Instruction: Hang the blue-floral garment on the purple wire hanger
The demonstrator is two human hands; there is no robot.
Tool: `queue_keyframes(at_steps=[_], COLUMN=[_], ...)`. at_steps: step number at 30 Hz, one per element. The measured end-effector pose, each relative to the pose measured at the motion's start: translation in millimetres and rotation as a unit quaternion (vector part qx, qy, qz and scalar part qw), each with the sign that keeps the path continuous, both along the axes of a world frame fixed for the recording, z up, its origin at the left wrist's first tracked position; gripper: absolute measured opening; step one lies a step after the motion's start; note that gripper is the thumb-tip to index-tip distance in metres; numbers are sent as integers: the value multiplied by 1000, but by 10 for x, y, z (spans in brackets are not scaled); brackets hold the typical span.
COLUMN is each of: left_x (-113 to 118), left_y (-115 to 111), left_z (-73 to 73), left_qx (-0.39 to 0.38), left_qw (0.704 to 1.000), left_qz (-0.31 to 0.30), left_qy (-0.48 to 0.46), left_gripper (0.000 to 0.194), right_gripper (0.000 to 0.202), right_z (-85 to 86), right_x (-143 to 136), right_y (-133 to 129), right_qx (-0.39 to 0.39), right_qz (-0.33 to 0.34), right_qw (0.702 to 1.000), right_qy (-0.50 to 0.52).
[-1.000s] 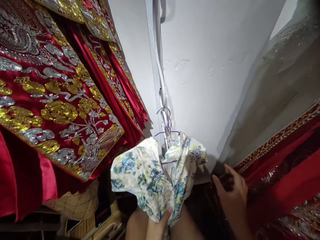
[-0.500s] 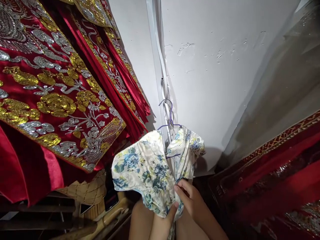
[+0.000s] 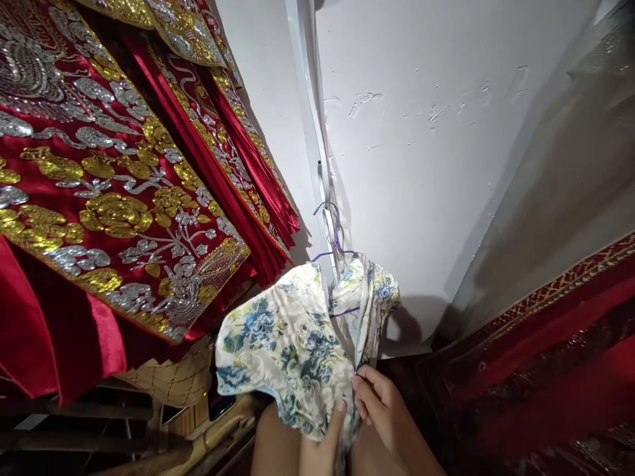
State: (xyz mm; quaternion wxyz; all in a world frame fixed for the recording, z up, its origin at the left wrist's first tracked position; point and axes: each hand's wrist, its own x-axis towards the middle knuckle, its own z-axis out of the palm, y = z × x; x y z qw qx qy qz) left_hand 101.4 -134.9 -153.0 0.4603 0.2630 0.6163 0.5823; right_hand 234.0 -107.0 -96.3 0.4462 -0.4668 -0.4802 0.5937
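Note:
A short-sleeved floral dress (image 3: 307, 344), cream with blue, green and yellow flowers, hangs in front of me on a thin purple hanger (image 3: 338, 238). Its opening runs from the neck down to my right hand (image 3: 380, 396), whose thumb and finger pinch the lower end. Something small and dark shows at those fingertips, perhaps a zipper pull. Lower on the bodice, my left hand (image 3: 330, 439) presses its thumb on the cloth, its fingers hidden beneath. The lower part of the dress falls between my knees, mostly hidden.
Red garments (image 3: 119, 211) with gold and silver sequins hang at the left. A white strap (image 3: 308, 86) runs down the white wall (image 3: 411, 192) to the hanger. Bamboo-like furniture (image 3: 218, 436) stands at the lower left. More red cloth (image 3: 555, 370) and clear plastic sheeting (image 3: 555, 172) are on the right.
My right hand has shifted slightly down and to the right, still pinching the dress at its opening. The dress has swung a little left and lower in view. My left hand keeps its hold.

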Motion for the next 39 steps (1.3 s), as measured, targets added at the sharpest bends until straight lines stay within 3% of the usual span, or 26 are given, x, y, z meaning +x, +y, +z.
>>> queue_keyframes(at_steps=[4, 7, 9, 11, 14, 17, 19, 23, 27, 30, 33, 39], left_x=[-427, -687, -671, -492, -99, 133, 132, 13, 50, 124, 164, 230], left_y=[139, 191, 144, 50, -63, -46, 13, 112, 81, 46, 114, 524], left_z=[65, 194, 236, 207, 69, -21, 12, 189, 222, 162, 123, 153], left_qx=[56, 188, 261, 266, 236, 235, 226, 229, 213, 212, 230, 268], left_qw=[981, 925, 895, 908, 948, 948, 950, 935, 938, 941, 929, 905], left_qz=[176, 312, 337, 291, 169, 139, 98, -72, -89, -101, -123, -149], left_qy=[58, 106, 133, 142, 130, 163, 194, 259, 258, 244, 262, 296], left_gripper=[61, 58, 52, 45, 44, 40, 32, 15, 14, 15, 19, 19], right_gripper=[41, 44, 45, 44, 41, 38, 38, 43, 44, 46, 46, 37], right_z=[55, 23, 4, -8, -39, -95, -119, -96, -8, 150, 436, 1098], right_x=[110, 135, 69, -52, -240, -327, -321, -253, -214, -167, -69, 73], right_y=[-117, -196, -220, -220, -185, -126, -90, -74, -96, -24, 187, 759], right_qx=[-8, -11, -12, -24, -47, -70, -88, -110, -137, -130, -89, 55], right_qz=[3, -3, -5, 3, 37, 60, 59, 38, 23, 22, -1, -17], right_qw=[1000, 1000, 1000, 999, 998, 995, 993, 988, 980, 980, 989, 996], right_qy=[10, 8, 12, 21, 31, 31, 44, 100, 145, 148, 114, 62])
